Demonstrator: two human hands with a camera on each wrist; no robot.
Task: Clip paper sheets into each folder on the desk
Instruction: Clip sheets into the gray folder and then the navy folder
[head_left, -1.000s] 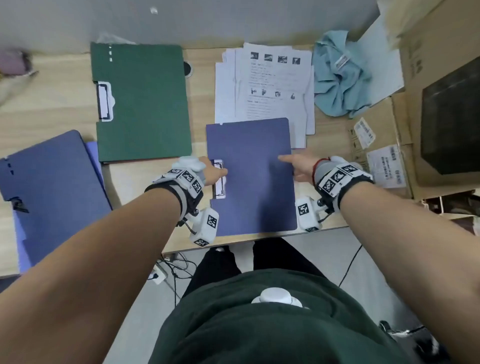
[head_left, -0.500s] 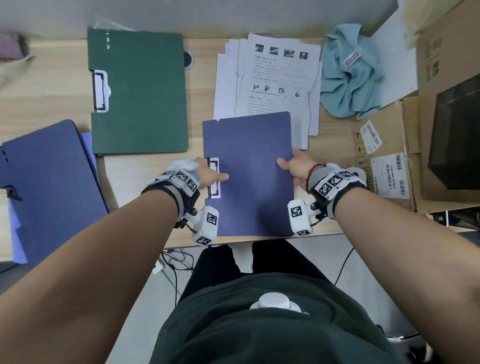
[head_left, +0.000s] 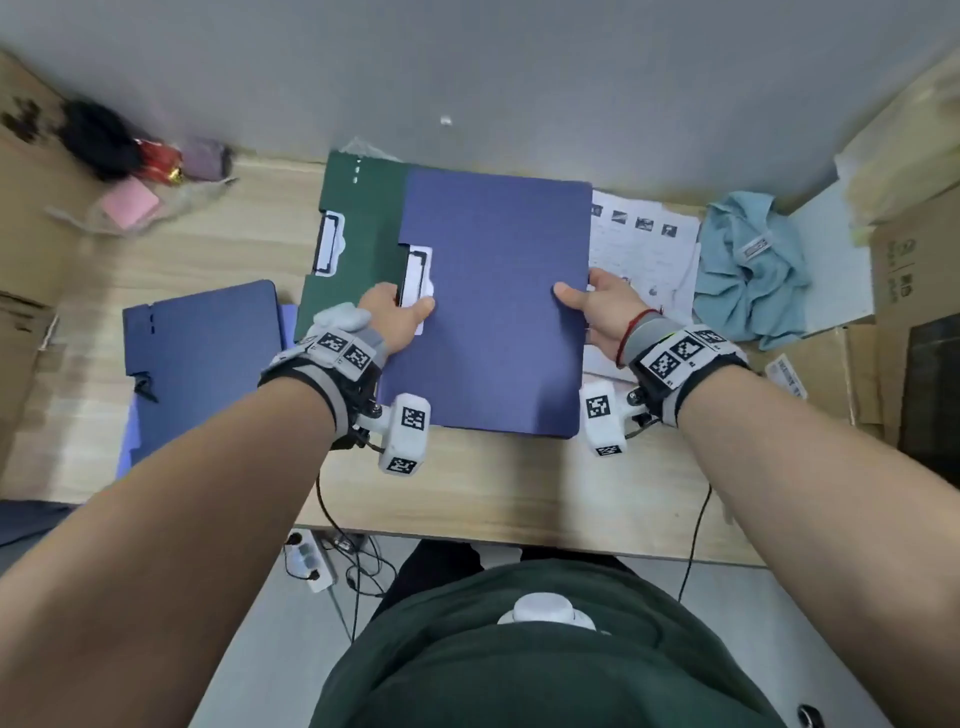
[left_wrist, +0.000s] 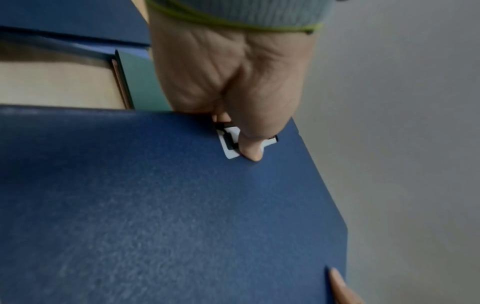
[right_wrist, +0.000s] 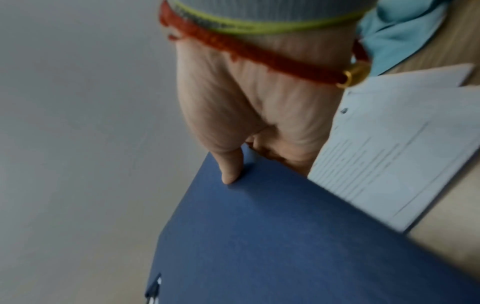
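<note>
Two hands are holding the blue folder (head_left: 493, 306) above the wooden desk (head_left: 519, 488), where it is overlapping the green folder (head_left: 358, 234) and the paper sheets (head_left: 644, 249). Left hand (head_left: 395, 317) is pinching its clip edge, thumb on the white clip (head_left: 418, 280); right hand (head_left: 597, 306) is pinching the opposite edge

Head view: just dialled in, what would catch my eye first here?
The blue folder, held off the desk by both hands in the middle: the left hand grips its clip edge, the right hand its opposite edge. It partly covers the green folder behind. The printed sheets lie to its right, beside a crumpled light blue cloth.
</note>
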